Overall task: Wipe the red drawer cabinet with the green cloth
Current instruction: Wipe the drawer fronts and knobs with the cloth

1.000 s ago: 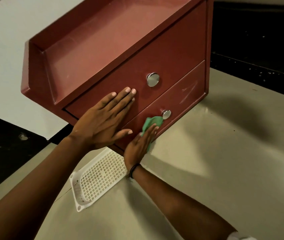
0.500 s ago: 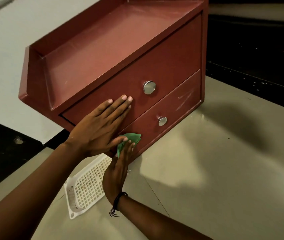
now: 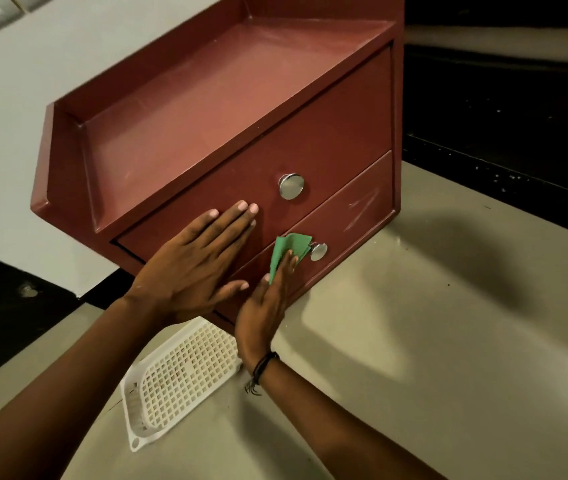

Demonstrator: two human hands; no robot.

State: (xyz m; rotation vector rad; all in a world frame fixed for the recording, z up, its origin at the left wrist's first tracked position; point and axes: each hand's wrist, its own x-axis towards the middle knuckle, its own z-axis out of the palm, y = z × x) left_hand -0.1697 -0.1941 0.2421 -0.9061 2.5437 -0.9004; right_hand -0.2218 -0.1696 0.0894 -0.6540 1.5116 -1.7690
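Here the right hand [image 3: 261,306] lies flat, fingers straight and together, pressing the green cloth [image 3: 287,249] against the front of the lower drawer [image 3: 351,216]. No curled grip: the cloth is pinned under the fingertips, its folded upper part sticking out past them. Cloth edge just beside the lower knob [image 3: 319,251], possibly touching; cannot tell. A dark cord bracelet [image 3: 263,370] sits on the right wrist.

Left hand [image 3: 194,271] spread wide open, palm flat on the upper drawer [image 3: 327,147], holding nothing. Thumb reaches down toward the right hand, near it but apart. Fingertips end short of the upper knob [image 3: 291,186].

The red cabinet [image 3: 227,98] stands on a pale beige floor [image 3: 448,341], with two drawers, both shut, and a shallow tray-like top with raised rim at back and sides. Pale scratch marks [image 3: 362,209] show on the lower drawer front, to the right of its knob.

A white plastic basket [image 3: 175,382] with grid holes lies on the floor beside the cabinet's near corner, partly under the forearms. White wall [image 3: 33,81] behind the cabinet; dark speckled surface [image 3: 500,116] off to the right.
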